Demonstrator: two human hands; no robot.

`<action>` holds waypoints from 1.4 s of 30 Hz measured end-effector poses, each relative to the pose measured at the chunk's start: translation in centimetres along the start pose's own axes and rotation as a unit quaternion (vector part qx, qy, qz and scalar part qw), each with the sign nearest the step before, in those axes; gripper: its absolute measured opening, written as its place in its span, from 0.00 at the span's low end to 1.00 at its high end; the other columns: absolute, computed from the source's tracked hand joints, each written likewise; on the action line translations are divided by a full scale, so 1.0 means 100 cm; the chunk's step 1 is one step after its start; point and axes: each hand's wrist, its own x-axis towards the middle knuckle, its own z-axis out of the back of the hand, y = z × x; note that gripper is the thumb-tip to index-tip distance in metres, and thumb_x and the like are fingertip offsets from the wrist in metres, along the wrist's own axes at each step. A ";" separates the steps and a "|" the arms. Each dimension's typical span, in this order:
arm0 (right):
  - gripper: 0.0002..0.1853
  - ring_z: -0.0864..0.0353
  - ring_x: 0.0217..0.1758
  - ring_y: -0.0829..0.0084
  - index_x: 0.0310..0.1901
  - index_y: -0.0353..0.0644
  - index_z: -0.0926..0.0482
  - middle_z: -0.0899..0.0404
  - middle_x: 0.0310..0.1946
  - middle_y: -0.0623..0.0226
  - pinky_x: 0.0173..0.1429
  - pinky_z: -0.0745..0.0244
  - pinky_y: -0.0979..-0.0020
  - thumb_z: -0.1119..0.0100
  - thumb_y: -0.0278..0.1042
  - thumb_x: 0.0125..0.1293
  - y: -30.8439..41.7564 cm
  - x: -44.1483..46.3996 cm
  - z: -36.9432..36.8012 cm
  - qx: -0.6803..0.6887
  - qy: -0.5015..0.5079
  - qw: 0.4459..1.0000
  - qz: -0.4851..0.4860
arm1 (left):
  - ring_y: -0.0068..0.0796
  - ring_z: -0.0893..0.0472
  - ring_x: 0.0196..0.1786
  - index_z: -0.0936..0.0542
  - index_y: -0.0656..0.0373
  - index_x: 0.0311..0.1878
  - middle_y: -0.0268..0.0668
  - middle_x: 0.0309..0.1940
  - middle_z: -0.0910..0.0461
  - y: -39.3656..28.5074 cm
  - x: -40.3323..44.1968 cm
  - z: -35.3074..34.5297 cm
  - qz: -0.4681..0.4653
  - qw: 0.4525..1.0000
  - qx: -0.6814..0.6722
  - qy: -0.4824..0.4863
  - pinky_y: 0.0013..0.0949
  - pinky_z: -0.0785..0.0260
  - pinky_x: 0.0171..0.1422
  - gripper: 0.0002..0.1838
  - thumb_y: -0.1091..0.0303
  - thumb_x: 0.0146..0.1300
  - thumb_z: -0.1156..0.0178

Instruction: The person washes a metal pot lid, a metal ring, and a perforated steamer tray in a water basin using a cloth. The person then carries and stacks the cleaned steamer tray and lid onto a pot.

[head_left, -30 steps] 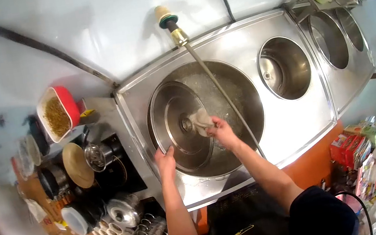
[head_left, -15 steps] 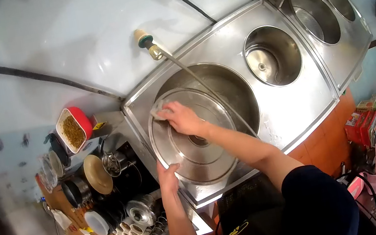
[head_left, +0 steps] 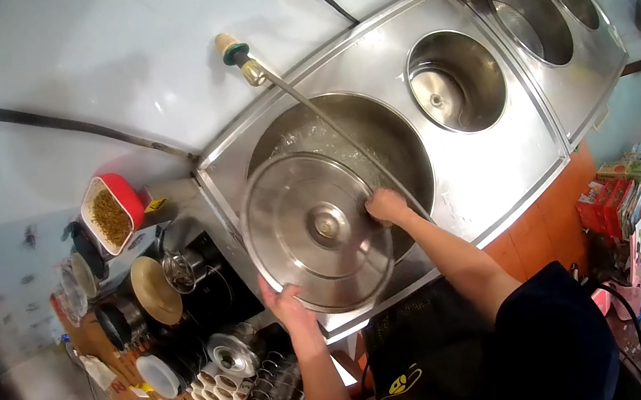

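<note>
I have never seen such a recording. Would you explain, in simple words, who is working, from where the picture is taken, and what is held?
There is no machine, only a person working bare-handed. The camera sits on the person's head and looks forward and down. The left hand grips the rim of a large round metal lid, which hides part of a round sink basin. The right hand is at the lid's other side; whether it holds anything is hard to see. The steel counter holds this basin and a smaller basin.

A large, round, silvery metal lid (head_left: 303, 249) — ringed concentrically, its rim gripped at seven o'clock — is held over a round steel basin's (head_left: 392, 133) seven-o'clock side.
</note>
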 end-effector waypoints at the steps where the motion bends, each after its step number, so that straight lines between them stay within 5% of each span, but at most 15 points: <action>1: 0.20 0.16 0.51 0.45 0.42 0.34 0.15 0.17 0.41 0.37 0.59 0.24 0.55 0.46 0.44 0.64 -0.012 -0.002 -0.008 -0.003 0.011 1.000 0.001 | 0.31 0.19 0.46 0.27 0.64 0.63 0.37 0.50 0.20 -0.002 0.008 0.005 -0.010 1.000 0.019 0.018 0.27 0.26 0.46 0.39 0.87 0.38 0.53; 4: 0.21 0.17 0.52 0.45 0.41 0.31 0.16 0.17 0.41 0.36 0.57 0.24 0.56 0.45 0.44 0.62 -0.038 -0.002 -0.026 0.180 -0.044 0.982 -0.020 | 0.30 0.19 0.51 0.27 0.67 0.63 0.39 0.52 0.21 -0.015 0.023 0.000 -0.053 0.989 0.109 0.089 0.30 0.26 0.52 0.36 0.89 0.44 0.53; 6: 0.19 0.16 0.43 0.55 0.45 0.31 0.18 0.16 0.36 0.47 0.51 0.24 0.61 0.46 0.41 0.64 -0.057 0.012 -0.044 0.247 -0.092 0.965 -0.013 | 0.33 0.21 0.59 0.30 0.68 0.67 0.44 0.59 0.23 -0.008 0.033 -0.019 -0.122 0.960 0.216 0.130 0.33 0.29 0.64 0.36 0.92 0.51 0.55; 11: 0.14 0.23 0.34 0.74 0.49 0.36 0.20 0.21 0.29 0.69 0.40 0.26 0.69 0.48 0.37 0.71 -0.053 -0.007 -0.031 0.429 -0.085 0.899 -0.028 | 0.44 0.27 0.70 0.28 0.58 0.70 0.45 0.68 0.27 0.058 0.076 -0.070 -0.363 0.779 0.412 0.303 0.43 0.31 0.72 0.42 0.95 0.47 0.52; 14: 0.13 0.21 0.40 0.77 0.49 0.37 0.20 0.19 0.37 0.71 0.44 0.26 0.73 0.48 0.37 0.74 -0.032 -0.039 -0.013 0.567 -0.059 0.822 -0.001 | 0.43 0.27 0.70 0.28 0.56 0.70 0.42 0.69 0.28 0.119 0.099 -0.069 -0.444 0.633 0.528 0.350 0.43 0.31 0.71 0.38 0.86 0.51 0.45; 18: 0.15 0.20 0.53 0.73 0.55 0.37 0.24 0.19 0.50 0.65 0.58 0.25 0.71 0.39 0.30 0.69 -0.016 -0.063 -0.002 0.651 -0.030 0.756 0.059 | 0.41 0.27 0.69 0.26 0.55 0.68 0.37 0.69 0.28 0.187 0.113 -0.043 -0.511 0.536 0.568 0.360 0.41 0.31 0.72 0.31 0.74 0.57 0.42; 20: 0.19 0.20 0.54 0.71 0.57 0.35 0.26 0.20 0.51 0.64 0.59 0.26 0.69 0.38 0.25 0.66 -0.011 -0.062 0.001 0.617 -0.033 0.784 0.065 | 0.41 0.27 0.68 0.26 0.55 0.66 0.37 0.67 0.27 0.208 0.115 -0.031 -0.515 0.513 0.588 0.355 0.42 0.31 0.71 0.28 0.70 0.60 0.44; 24: 0.19 0.20 0.52 0.73 0.56 0.35 0.25 0.19 0.50 0.65 0.57 0.26 0.70 0.36 0.22 0.63 0.015 -0.023 0.005 0.528 -0.050 0.845 0.071 | 0.43 0.36 0.75 0.28 0.57 0.68 0.41 0.73 0.35 0.254 0.110 -0.013 -0.377 0.590 0.649 0.297 0.51 0.48 0.80 0.29 0.75 0.60 0.44; 27: 0.16 0.20 0.48 0.73 0.53 0.36 0.22 0.18 0.47 0.66 0.54 0.25 0.70 0.36 0.24 0.63 0.027 0.043 -0.012 0.523 -0.100 0.844 0.060 | 0.49 0.45 0.79 0.33 0.59 0.72 0.45 0.77 0.44 0.253 0.098 -0.021 -0.183 0.646 0.731 0.125 0.52 0.58 0.83 0.31 0.73 0.62 0.45; 29: 0.12 0.19 0.45 0.74 0.50 0.35 0.19 0.16 0.43 0.65 0.51 0.26 0.70 0.38 0.27 0.65 0.021 0.099 -0.016 0.461 -0.142 0.873 0.071 | 0.51 0.49 0.80 0.34 0.61 0.72 0.47 0.79 0.49 0.289 0.102 -0.024 -0.033 0.817 0.570 -0.080 0.52 0.61 0.83 0.32 0.70 0.63 0.44; 31: 0.14 0.16 0.47 0.64 0.52 0.37 0.18 0.14 0.47 0.59 0.54 0.25 0.65 0.42 0.33 0.68 0.057 0.115 -0.003 0.267 -0.205 0.937 0.096 | 0.51 0.47 0.79 0.36 0.64 0.74 0.49 0.79 0.46 0.375 0.127 0.004 0.094 0.903 0.365 -0.204 0.50 0.59 0.82 0.37 0.55 0.67 0.42; 34: 0.17 0.20 0.57 0.53 0.56 0.41 0.19 0.19 0.57 0.55 0.63 0.28 0.59 0.45 0.38 0.69 0.066 0.171 -0.014 -0.034 -0.242 0.950 0.197 | 0.47 0.45 0.79 0.38 0.65 0.75 0.49 0.76 0.41 0.317 0.149 -0.017 0.387 0.877 -0.142 -0.248 0.46 0.55 0.82 0.40 0.51 0.67 0.40; 35: 0.18 0.22 0.61 0.50 0.57 0.43 0.19 0.21 0.60 0.55 0.66 0.30 0.58 0.46 0.39 0.70 0.058 0.197 -0.028 -0.132 -0.252 0.924 0.255 | 0.44 0.32 0.72 0.31 0.69 0.69 0.49 0.68 0.29 0.359 0.159 -0.003 0.359 0.888 -0.112 -0.265 0.42 0.42 0.75 0.43 0.37 0.68 0.44; 38: 0.21 0.37 0.74 0.49 0.61 0.44 0.21 0.34 0.72 0.54 0.76 0.43 0.52 0.49 0.41 0.71 0.034 0.269 -0.077 -0.322 -0.201 0.825 0.419 | 0.41 0.23 0.61 0.25 0.71 0.63 0.47 0.60 0.21 0.367 0.177 0.001 0.299 0.896 -0.151 -0.290 0.39 0.33 0.67 0.42 0.34 0.69 0.46; 42: 0.25 0.51 0.80 0.48 0.64 0.47 0.23 0.46 0.78 0.55 0.81 0.59 0.45 0.56 0.48 0.74 0.064 0.297 -0.099 -0.437 -0.065 0.842 0.310 | 0.36 0.22 0.49 0.19 0.73 0.52 0.45 0.48 0.19 0.354 0.195 0.007 0.258 0.910 -0.085 -0.313 0.36 0.32 0.58 0.39 0.35 0.69 0.44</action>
